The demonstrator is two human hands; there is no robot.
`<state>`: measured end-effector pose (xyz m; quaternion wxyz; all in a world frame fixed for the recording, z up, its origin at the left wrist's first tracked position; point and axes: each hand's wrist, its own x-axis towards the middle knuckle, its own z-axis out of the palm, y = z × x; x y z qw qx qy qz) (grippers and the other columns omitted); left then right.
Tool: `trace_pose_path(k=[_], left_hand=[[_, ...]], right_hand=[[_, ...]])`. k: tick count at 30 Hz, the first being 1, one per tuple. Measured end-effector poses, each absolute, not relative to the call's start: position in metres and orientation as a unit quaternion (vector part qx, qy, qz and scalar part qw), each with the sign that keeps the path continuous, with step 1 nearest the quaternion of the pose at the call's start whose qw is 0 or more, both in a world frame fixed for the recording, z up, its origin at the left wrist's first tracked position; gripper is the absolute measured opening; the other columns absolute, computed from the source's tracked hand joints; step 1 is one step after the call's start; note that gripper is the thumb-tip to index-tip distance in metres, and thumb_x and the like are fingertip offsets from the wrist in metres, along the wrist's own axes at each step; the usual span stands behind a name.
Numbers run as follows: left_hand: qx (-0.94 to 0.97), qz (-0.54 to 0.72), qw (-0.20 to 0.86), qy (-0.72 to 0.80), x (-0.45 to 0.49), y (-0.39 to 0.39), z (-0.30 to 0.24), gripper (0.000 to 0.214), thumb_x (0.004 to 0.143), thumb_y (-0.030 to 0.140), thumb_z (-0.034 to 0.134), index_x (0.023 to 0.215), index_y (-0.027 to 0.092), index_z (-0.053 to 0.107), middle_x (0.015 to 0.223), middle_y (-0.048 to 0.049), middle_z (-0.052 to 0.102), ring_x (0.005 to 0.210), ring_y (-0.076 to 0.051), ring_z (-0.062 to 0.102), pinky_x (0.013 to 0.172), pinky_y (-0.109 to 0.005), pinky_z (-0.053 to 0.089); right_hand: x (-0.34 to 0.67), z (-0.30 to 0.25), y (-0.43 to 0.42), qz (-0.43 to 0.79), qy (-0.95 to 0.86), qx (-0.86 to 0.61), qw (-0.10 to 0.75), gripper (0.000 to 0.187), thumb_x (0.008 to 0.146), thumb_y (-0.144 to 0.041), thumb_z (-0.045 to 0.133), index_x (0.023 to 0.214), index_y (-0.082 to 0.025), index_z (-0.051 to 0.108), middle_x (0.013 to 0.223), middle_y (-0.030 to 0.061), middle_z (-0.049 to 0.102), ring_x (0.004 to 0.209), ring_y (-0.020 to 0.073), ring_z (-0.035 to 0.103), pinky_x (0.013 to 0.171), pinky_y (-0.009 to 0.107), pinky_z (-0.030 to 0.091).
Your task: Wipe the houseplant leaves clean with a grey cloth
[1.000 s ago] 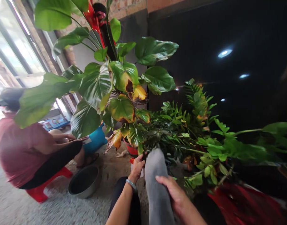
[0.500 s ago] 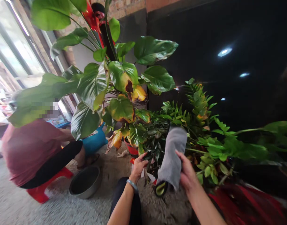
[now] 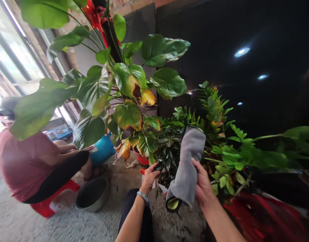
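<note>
The right hand (image 3: 203, 186) grips a grey cloth (image 3: 188, 164), with the thumb lying across its front and the fingers clenched around it from behind. The cloth is wrapped around a leafy stalk of the small-leaved plant (image 3: 220, 151), so it forms a long tube. Its long axis goes from low, just in front of the person's knee, up and a little to the right; the upper end points into the foliage near the dark wall (image 3: 245, 101), and the lower end hangs open, where a yellow-green inner side shows. The cloth is in the air and does not touch the floor (image 3: 68, 225).

The left hand (image 3: 149, 176), with a light blue bracelet (image 3: 143, 196) on its wrist, reaches into the dark leaves at the base of the plants, just to the left of the cloth. Its fingers are curled among the stems, but I cannot tell whether they grasp one.

Behind, a tall plant with large leaves (image 3: 106, 87), some yellow and brown, stands in a red pot (image 3: 141, 161). On the floor at the left lies a metal bowl (image 3: 92, 195). Beside it another person in a pink shirt (image 3: 20, 164) sits low on a red stool (image 3: 47, 203).
</note>
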<state>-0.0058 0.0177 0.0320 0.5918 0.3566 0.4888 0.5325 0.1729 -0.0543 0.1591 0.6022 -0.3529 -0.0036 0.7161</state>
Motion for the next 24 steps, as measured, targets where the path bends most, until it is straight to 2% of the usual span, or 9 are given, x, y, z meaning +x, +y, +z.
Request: trace_pose_path(k=[4, 5, 8, 11, 14, 17, 20, 24], left_hand=[[0.363, 0.523, 0.570, 0.519, -0.010, 0.020, 0.029, 0.059, 0.050, 0.011, 0.071, 0.108, 0.010, 0.075, 0.045, 0.0074, 0.054, 0.044, -0.010, 0.046, 0.048, -0.023, 0.037], [0.352, 0.531, 0.546, 0.544, -0.012, 0.020, 0.028, 0.055, 0.050, 0.011, 0.071, 0.105, 0.011, 0.076, 0.047, 0.0063, 0.056, 0.046, -0.010, 0.048, 0.049, -0.023, 0.038], [0.295, 0.590, 0.440, 0.609, -0.020, 0.006, 0.028, 0.042, 0.053, 0.014, 0.074, 0.094, 0.013, 0.077, 0.066, -0.0012, 0.068, 0.057, -0.013, 0.057, 0.054, -0.024, 0.043], [0.278, 0.652, 0.389, 0.588, -0.016, -0.032, 0.032, 0.042, 0.057, 0.030, 0.079, 0.097, 0.015, 0.076, 0.091, -0.0089, 0.075, 0.079, -0.020, 0.067, 0.069, -0.028, 0.050], [0.288, 0.644, 0.481, 0.521, 0.005, -0.082, 0.038, 0.052, 0.059, 0.042, 0.083, 0.105, 0.019, 0.076, 0.115, -0.0116, 0.074, 0.112, -0.030, 0.064, 0.092, -0.033, 0.051], [0.249, 0.620, 0.603, 0.437, 0.029, -0.115, 0.041, 0.058, 0.061, 0.049, 0.084, 0.112, 0.024, 0.076, 0.128, -0.0094, 0.069, 0.129, -0.031, 0.055, 0.106, -0.036, 0.044], [0.199, 0.602, 0.661, 0.400, 0.041, -0.123, 0.041, 0.052, 0.056, 0.050, 0.088, 0.102, 0.027, 0.079, 0.128, -0.0067, 0.070, 0.134, -0.031, 0.051, 0.111, -0.036, 0.041], [0.153, 0.602, 0.682, 0.388, 0.043, -0.121, 0.051, 0.051, 0.046, 0.048, 0.093, 0.089, 0.025, 0.080, 0.109, -0.0077, 0.077, 0.121, -0.033, 0.062, 0.109, -0.041, 0.044]], right_hand=[[0.143, 0.116, -0.077, 0.744, -0.014, -0.444, 0.500, 0.022, 0.050, -0.027, 0.083, 0.064, -0.019, 0.067, 0.053, 0.0040, 0.070, 0.073, 0.0309, 0.074, 0.066, 0.040, 0.060], [0.137, 0.105, -0.086, 0.730, -0.036, -0.468, 0.497, 0.025, 0.049, -0.028, 0.084, 0.066, -0.019, 0.068, 0.057, 0.0043, 0.072, 0.075, 0.0304, 0.074, 0.067, 0.039, 0.059], [0.132, 0.089, -0.107, 0.651, -0.139, -0.538, 0.517, 0.031, 0.048, -0.029, 0.085, 0.073, -0.020, 0.070, 0.071, 0.0044, 0.077, 0.079, 0.0291, 0.072, 0.068, 0.036, 0.057], [0.138, 0.087, -0.109, 0.559, -0.268, -0.575, 0.534, 0.032, 0.051, -0.028, 0.081, 0.081, -0.020, 0.073, 0.080, 0.0066, 0.079, 0.083, 0.0302, 0.072, 0.075, 0.036, 0.056], [0.143, 0.077, -0.102, 0.458, -0.404, -0.584, 0.535, 0.042, 0.057, -0.025, 0.074, 0.099, -0.019, 0.072, 0.094, 0.0091, 0.079, 0.094, 0.0320, 0.071, 0.087, 0.038, 0.054], [0.140, 0.057, -0.101, 0.340, -0.542, -0.581, 0.503, 0.049, 0.067, -0.023, 0.064, 0.116, -0.016, 0.067, 0.112, 0.0141, 0.075, 0.110, 0.0333, 0.067, 0.095, 0.042, 0.053], [0.136, 0.042, -0.106, 0.231, -0.660, -0.550, 0.457, 0.054, 0.074, -0.018, 0.055, 0.127, -0.016, 0.062, 0.123, 0.0168, 0.069, 0.116, 0.0321, 0.064, 0.099, 0.045, 0.052], [0.140, 0.047, -0.111, 0.188, -0.740, -0.537, 0.359, 0.063, 0.070, -0.014, 0.055, 0.133, -0.016, 0.059, 0.126, 0.0175, 0.067, 0.118, 0.0333, 0.062, 0.101, 0.048, 0.050]])
